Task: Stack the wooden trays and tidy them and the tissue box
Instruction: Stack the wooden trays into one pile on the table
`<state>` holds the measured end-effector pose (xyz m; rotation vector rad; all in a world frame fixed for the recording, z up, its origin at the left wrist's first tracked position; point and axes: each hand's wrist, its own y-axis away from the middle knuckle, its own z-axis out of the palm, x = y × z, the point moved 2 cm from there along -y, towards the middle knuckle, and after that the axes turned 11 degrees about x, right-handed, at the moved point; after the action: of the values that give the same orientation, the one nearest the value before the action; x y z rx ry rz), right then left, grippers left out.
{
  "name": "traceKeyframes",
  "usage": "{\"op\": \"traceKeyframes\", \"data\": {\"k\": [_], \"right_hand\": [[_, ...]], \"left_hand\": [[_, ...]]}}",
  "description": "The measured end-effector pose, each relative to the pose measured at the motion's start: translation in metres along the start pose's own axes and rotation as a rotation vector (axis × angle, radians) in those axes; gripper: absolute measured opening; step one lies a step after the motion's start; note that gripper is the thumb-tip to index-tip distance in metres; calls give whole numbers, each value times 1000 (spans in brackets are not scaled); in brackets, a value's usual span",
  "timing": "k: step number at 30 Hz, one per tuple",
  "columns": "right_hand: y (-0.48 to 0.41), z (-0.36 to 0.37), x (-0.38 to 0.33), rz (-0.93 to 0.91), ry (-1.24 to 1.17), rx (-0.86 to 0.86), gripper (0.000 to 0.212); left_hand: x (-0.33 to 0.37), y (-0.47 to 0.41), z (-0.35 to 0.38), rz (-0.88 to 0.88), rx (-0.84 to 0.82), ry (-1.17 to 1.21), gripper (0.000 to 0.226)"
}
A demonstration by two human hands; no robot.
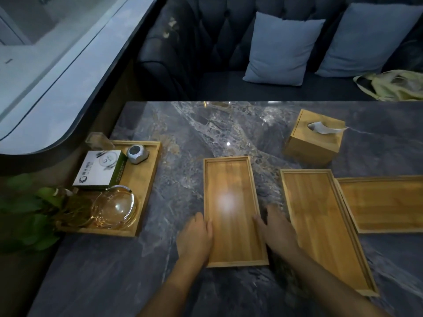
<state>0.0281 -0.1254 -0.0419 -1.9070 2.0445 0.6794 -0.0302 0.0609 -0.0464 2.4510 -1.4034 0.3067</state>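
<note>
Three empty wooden trays lie flat on the dark marble table (183,138). The middle tray (231,193) lies lengthwise in front of me. My left hand (195,236) grips its left rim near the front, and my right hand (278,229) grips its right rim. A second tray (320,220) lies just right of it, slightly angled. A third tray (384,202) lies crosswise at the far right, touching the second. The wooden tissue box (313,143), with a tissue sticking out of the top, stands behind those two.
A larger wooden tray (146,186) at the table's left edge carries a white and green box (98,168), a grey round gadget (137,153), a glass bowl (114,204) and a clear glass. A leafy plant (25,211) overhangs the left. A sofa with cushions (281,46) stands behind.
</note>
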Motion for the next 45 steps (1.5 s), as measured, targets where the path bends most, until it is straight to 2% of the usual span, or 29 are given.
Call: {"op": "traceKeyframes", "data": {"k": [2,5,8,16,22,27,32,34,37,40,45], "right_hand": [[0,3,-1,-41,71,-10,21],[2,9,-4,-50,147,-54,30],[2,9,-6,-124,254,-54,26],[4,-11,-8,-168,205,-71,24],[9,-41,0,-178,122,28,26],[18,-67,31,-138,109,125,25],[27,-91,72,-103,86,158,22],[28,-99,90,-76,73,143,19],[29,-107,115,-19,29,110,26],[28,-111,139,21,6,88,30],[17,-118,167,7,42,76,22]], "left_hand": [[1,-3,2,45,-37,-24,34],[-1,-6,3,67,-78,-23,38],[-1,-4,2,89,-87,-38,39],[2,2,-4,229,-142,-78,34],[18,15,-17,255,-71,84,37],[52,27,-12,366,-11,34,25],[87,49,1,335,-2,120,36],[104,60,8,343,-10,100,33],[123,73,19,333,-57,55,31],[138,82,30,416,-51,-36,34],[160,91,42,367,-55,58,35]]}}
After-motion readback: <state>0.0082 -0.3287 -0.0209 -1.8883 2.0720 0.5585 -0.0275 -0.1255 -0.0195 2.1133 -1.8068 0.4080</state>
